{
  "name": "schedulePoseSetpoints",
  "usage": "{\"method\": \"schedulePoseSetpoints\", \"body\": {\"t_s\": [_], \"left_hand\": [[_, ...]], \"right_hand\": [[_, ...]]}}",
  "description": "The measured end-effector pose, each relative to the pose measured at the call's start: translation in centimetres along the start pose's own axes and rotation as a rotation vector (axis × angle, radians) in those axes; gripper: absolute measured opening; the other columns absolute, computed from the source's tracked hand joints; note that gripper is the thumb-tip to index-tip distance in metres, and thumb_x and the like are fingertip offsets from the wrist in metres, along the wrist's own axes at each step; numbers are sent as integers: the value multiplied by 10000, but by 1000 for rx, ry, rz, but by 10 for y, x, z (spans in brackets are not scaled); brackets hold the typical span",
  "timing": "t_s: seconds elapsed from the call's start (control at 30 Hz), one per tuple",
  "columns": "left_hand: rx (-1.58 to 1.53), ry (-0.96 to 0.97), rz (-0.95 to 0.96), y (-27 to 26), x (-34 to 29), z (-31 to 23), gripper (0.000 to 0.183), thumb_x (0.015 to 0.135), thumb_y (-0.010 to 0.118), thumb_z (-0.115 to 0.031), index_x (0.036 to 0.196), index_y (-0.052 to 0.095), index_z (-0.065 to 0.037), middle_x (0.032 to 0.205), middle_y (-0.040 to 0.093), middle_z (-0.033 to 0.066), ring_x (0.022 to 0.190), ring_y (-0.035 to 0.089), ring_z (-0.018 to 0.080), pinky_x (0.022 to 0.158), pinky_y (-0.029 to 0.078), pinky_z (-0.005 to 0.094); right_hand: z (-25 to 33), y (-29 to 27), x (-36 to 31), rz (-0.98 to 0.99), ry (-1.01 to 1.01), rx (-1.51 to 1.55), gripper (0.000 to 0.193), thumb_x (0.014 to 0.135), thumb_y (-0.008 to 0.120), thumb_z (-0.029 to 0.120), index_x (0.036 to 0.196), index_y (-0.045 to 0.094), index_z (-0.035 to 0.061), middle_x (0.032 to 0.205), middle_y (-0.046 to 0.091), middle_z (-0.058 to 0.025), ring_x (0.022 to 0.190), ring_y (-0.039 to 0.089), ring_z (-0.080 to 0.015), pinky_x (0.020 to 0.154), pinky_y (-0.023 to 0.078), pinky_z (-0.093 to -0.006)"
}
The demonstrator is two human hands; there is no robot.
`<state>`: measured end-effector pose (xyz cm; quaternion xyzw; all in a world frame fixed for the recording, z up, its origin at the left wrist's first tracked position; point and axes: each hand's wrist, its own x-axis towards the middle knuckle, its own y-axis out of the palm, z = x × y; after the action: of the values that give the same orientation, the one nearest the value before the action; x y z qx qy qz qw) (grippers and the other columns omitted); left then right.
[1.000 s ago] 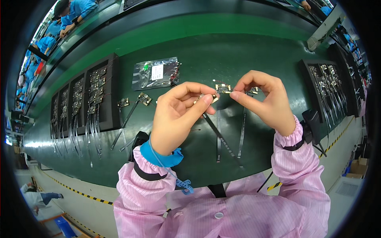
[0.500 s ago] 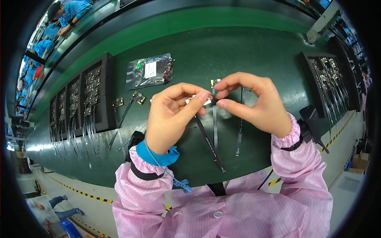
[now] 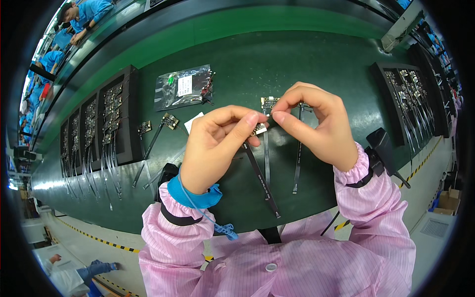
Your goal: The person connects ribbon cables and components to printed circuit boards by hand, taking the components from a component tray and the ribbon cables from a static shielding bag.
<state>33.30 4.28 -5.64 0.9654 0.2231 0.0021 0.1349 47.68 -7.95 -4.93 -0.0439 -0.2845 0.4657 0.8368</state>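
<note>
Centre frame: left hand (image 3: 217, 148) and right hand (image 3: 316, 126) are pinching a small board (image 3: 259, 129), its black strip (image 3: 261, 178) trailing downward. Clear bag (image 3: 184, 87) is lying upper left; black trays (image 3: 101, 123) are flanking left.

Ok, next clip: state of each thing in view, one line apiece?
Left hand: raised, fingertips pinching the small board.
Right hand: raised, fingertips at the same board.
Small board: held off the mat, its ribbon cable trailing down.
Clear bag: lying flat, holding parts.
Left trays: filled with boards, cables hanging over the edge.
Right tray: filled with boards and cables.
Loose cables: lying flat on the mat.
</note>
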Motion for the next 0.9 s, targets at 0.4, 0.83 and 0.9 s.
{"method": "schedulePoseSetpoints", "body": {"t_s": [0.4, 0.83, 0.9], "left_hand": [[0, 1, -36, -1, -1, -4, 260, 820, 612, -27, 1061, 535, 35, 919, 614, 63, 810, 582, 100, 712, 469, 221], [-12, 34, -29, -1, -1, -1, 215, 819, 609, 15, 1021, 541, 37, 943, 592, 73, 795, 585, 111, 711, 481, 221], [-13, 45, -27, -1, -1, 0, 213, 817, 608, 20, 1018, 541, 39, 950, 589, 75, 799, 585, 111, 719, 483, 223]], "right_hand": [[-3, 1, -2, 71, 125, 89, 86, 755, 641, 66, 779, 618, -13, 722, 605, -37, 685, 555, -107, 690, 439, -252], [-5, 6, -5, 51, 146, 93, 89, 754, 643, 68, 773, 616, -15, 707, 606, -42, 663, 564, -106, 678, 455, -251], [-4, 6, -5, 56, 148, 84, 83, 748, 643, 61, 766, 616, -15, 701, 602, -46, 657, 565, -105, 673, 455, -250]]}}
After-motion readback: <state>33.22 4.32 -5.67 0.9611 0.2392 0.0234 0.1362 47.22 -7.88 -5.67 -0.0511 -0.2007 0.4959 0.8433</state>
